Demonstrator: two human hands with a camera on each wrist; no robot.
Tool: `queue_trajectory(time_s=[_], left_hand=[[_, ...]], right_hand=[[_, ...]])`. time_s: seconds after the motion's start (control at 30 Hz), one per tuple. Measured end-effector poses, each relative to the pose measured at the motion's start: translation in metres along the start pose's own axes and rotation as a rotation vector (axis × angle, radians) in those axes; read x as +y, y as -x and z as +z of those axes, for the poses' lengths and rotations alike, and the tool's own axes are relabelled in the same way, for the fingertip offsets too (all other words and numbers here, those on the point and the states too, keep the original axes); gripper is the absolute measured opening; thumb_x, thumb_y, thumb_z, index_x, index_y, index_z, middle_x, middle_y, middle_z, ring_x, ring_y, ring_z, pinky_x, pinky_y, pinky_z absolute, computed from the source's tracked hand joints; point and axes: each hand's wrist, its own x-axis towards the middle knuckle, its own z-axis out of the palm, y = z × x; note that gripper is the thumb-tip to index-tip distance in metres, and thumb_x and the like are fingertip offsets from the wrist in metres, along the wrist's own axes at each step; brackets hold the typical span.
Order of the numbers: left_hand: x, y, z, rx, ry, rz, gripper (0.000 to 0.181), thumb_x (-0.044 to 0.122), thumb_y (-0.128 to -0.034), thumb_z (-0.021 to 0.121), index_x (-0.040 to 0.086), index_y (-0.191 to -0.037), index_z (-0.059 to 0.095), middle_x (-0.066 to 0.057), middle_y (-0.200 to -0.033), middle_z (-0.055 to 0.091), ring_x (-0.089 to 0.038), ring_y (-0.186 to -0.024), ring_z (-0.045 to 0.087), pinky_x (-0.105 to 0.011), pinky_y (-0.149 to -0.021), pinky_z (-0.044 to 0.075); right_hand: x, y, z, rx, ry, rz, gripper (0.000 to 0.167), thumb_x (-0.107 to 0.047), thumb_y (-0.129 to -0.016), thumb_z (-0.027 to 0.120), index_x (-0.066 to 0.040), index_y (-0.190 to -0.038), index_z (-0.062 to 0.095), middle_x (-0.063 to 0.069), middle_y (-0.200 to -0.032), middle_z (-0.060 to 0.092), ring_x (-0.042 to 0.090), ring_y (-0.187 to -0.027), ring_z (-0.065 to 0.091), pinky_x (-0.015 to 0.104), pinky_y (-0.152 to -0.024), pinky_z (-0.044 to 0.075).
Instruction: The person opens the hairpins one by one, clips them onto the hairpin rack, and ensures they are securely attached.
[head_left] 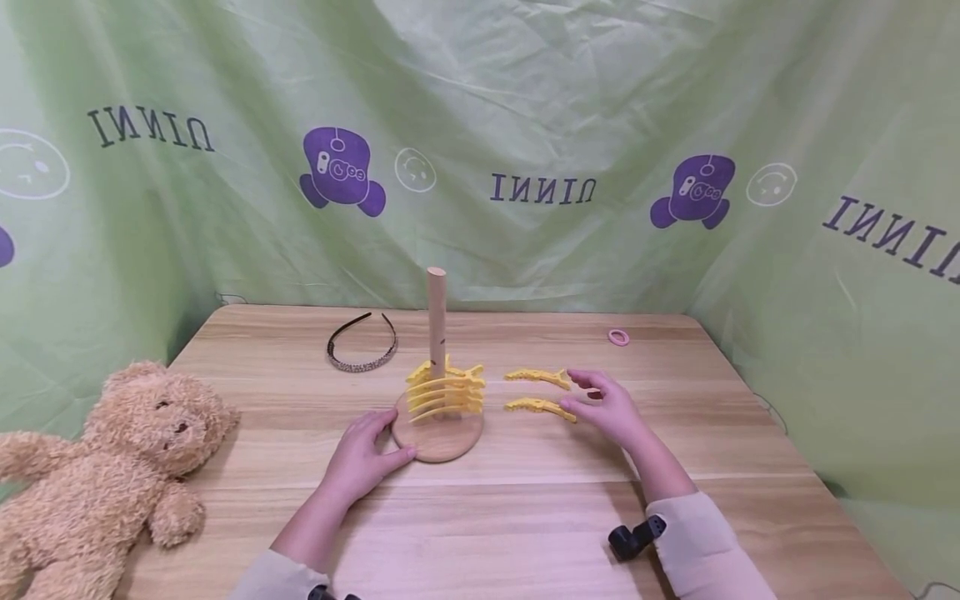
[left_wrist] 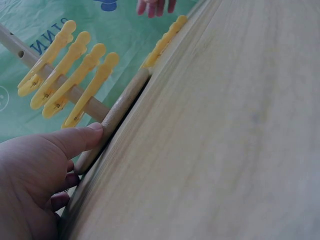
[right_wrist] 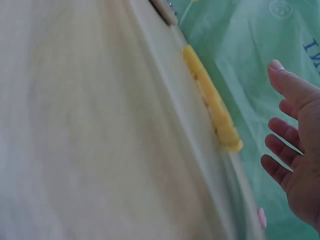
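Note:
A wooden stand (head_left: 437, 444) has a round base and an upright post (head_left: 437, 312); several yellow clips (head_left: 446, 396) are stacked across the post, one above another. My left hand (head_left: 360, 462) grips the near left rim of the base, thumb and fingers apart along the edge. In the left wrist view the thumb of the left hand (left_wrist: 35, 170) presses the base (left_wrist: 122, 107). Two loose yellow clips (head_left: 536, 377) lie right of the stand. Close to their right ends hovers my right hand (head_left: 611, 412), fingers apart and holding nothing; in the right wrist view the hand (right_wrist: 300, 145) is clear of a clip (right_wrist: 212, 100).
A dark headband (head_left: 362, 365) lies behind and left of the stand. At the back right is a pink ring (head_left: 618, 337). A teddy bear (head_left: 105, 475) lies at the left, and a green printed curtain (head_left: 480, 100) hangs round the wooden table (head_left: 487, 517).

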Motion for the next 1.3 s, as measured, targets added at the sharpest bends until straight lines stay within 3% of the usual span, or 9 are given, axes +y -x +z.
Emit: queue_trajectory(time_s=[0.27, 0.6, 0.87, 1.07, 1.3], left_hand=[[0.001, -0.001, -0.002, -0.014, -0.002, -0.008, 0.072, 0.034, -0.0817, 0.078, -0.002, -0.138, 0.052, -0.022, -0.142, 0.053, -0.044, -0.139, 0.038, -0.058, -0.117, 0.029], [0.003, -0.001, -0.004, -0.020, 0.000, -0.016, 0.073, 0.035, -0.0820, 0.078, -0.002, -0.139, 0.051, -0.022, -0.143, 0.052, -0.045, -0.140, 0.035, -0.058, -0.118, 0.027], [0.000, -0.001, -0.001, -0.012, -0.004, -0.011, 0.072, 0.033, -0.0818, 0.078, -0.003, -0.138, 0.051, -0.023, -0.142, 0.052, -0.045, -0.140, 0.036, -0.059, -0.117, 0.028], [-0.001, -0.002, 0.000, -0.024, 0.001, -0.021, 0.073, 0.033, -0.0822, 0.077, -0.002, -0.139, 0.050, -0.023, -0.144, 0.051, -0.045, -0.141, 0.034, -0.059, -0.118, 0.026], [0.000, 0.001, 0.000, 0.006, -0.006, 0.010, 0.071, 0.033, -0.0811, 0.078, -0.003, -0.137, 0.053, -0.023, -0.140, 0.054, -0.046, -0.138, 0.038, -0.061, -0.115, 0.029]], right_hand=[[0.019, 0.000, 0.000, -0.063, 0.088, 0.087, 0.058, -0.033, -0.085, 0.076, -0.006, -0.133, 0.058, 0.020, -0.130, 0.058, 0.037, -0.120, 0.055, 0.055, -0.105, 0.045], [0.031, -0.002, 0.003, -0.093, 0.091, 0.056, 0.059, -0.027, -0.080, 0.081, -0.001, -0.128, 0.061, 0.020, -0.130, 0.060, 0.038, -0.127, 0.051, 0.055, -0.113, 0.035], [0.036, -0.004, 0.006, -0.091, 0.134, 0.013, 0.056, -0.027, -0.079, 0.082, -0.002, -0.125, 0.063, 0.019, -0.128, 0.062, 0.037, -0.124, 0.053, 0.055, -0.111, 0.038], [0.035, -0.003, 0.007, -0.080, 0.154, 0.014, 0.047, -0.023, -0.081, 0.080, -0.003, -0.121, 0.066, 0.018, -0.124, 0.064, 0.036, -0.122, 0.055, 0.055, -0.109, 0.039], [0.035, -0.002, 0.007, -0.073, 0.156, 0.022, 0.044, -0.025, -0.082, 0.079, -0.004, -0.119, 0.067, 0.018, -0.124, 0.064, 0.037, -0.121, 0.055, 0.055, -0.109, 0.039]])
